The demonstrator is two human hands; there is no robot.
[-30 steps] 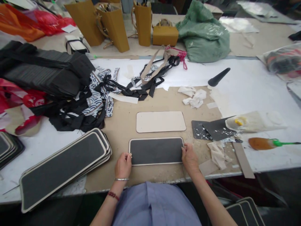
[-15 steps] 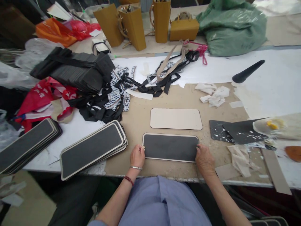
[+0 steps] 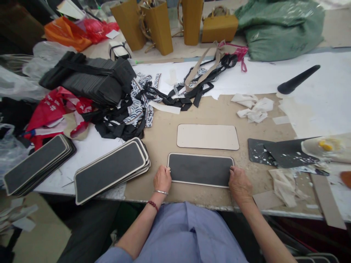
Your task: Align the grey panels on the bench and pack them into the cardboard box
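Note:
A dark grey rounded rectangular panel (image 3: 200, 169) with a pale border lies in front of me on the brown board. My left hand (image 3: 162, 179) grips its left end, fingers closed at the edge. At the right end my right hand (image 3: 240, 185) pinches the edge in the same way. Just beyond it rests a cream rounded panel (image 3: 207, 137) with a thin dark edge. To the left is a stack of similar grey panels (image 3: 109, 171), and farther left a second stack (image 3: 38, 164).
Black and patterned straps (image 3: 137, 106) lie tangled beside a bundle of black pieces (image 3: 90, 80). On the right are crumpled pale scraps (image 3: 257, 109), a black-handled tool (image 3: 297, 80) and glue-spotted dark sheets (image 3: 287, 153). Mustard bags (image 3: 159, 31) and a green sack (image 3: 282, 33) stand behind.
The view has shifted slightly, so the whole scene sits a little differently in the picture. Both hands stay at the two ends of the grey panel.

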